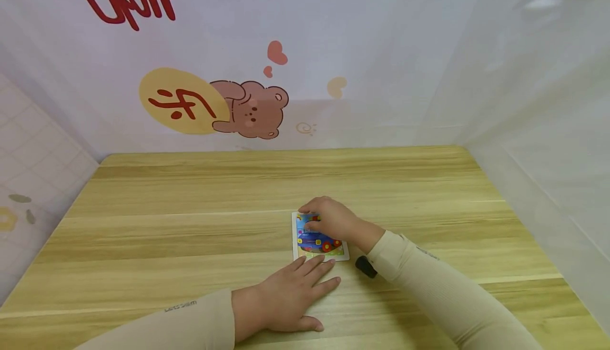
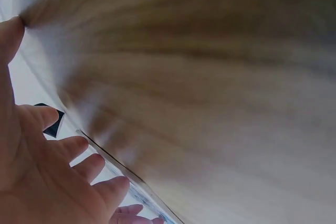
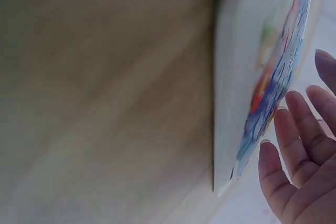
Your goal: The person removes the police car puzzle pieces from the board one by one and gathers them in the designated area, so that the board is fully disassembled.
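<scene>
A small jigsaw puzzle with a white border and a picture of a blue car lies on the table. My right hand is over its upper part, hiding some of the picture. In the right wrist view, the fingers of that hand are gently bent close to the picture, and nothing shows between them. My left hand lies palm down with fingers spread, its fingertips right at the puzzle's near border. The left wrist view shows the outstretched fingers beside the puzzle's edge.
A small black object sits on the wooden table, right of the puzzle and partly under the right sleeve. Beyond the table's far edge hangs a white sheet printed with a bear and red characters.
</scene>
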Tool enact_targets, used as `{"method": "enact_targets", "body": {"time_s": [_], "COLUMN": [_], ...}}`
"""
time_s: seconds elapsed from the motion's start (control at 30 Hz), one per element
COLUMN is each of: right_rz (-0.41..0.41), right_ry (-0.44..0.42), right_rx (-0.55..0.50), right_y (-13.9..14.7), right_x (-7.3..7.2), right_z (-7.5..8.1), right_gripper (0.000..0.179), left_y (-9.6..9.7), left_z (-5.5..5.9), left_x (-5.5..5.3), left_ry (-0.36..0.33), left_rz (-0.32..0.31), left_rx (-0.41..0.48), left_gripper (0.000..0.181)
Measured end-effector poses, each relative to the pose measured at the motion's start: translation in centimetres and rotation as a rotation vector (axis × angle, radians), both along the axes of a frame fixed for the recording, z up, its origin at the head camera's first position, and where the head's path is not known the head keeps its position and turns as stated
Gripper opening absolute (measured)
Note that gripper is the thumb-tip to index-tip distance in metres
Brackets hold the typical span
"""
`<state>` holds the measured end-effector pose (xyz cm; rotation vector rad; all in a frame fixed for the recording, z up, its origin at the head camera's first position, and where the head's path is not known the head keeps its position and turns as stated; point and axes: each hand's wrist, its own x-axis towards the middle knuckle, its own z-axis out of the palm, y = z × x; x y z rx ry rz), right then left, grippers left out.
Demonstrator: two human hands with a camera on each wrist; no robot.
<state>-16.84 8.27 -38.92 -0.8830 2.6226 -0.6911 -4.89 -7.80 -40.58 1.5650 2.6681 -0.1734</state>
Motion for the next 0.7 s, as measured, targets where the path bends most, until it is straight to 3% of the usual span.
{"method": "enact_targets", "body": {"time_s": [0.27,0.7], "right_rz": [0.016,-0.025], "right_ry": [0.041,0.007], "right_rx": [0.065,0.050], "right_y": [-0.5,-1.1], "right_x": [-0.1,-0.5], "right_z": [0.0,-0.1], "right_gripper": [0.036,0.028], "left_y": [-0.1,-0.2], "left_z": [-0.2,-0.4], "left_x": [0.0,-0.2], "left_ry": [-0.009,-0.028], "left_rz": [-0.001,-0.008], "left_rx": [-0.006,-0.002], "left_gripper": [0.075,0.074]}}
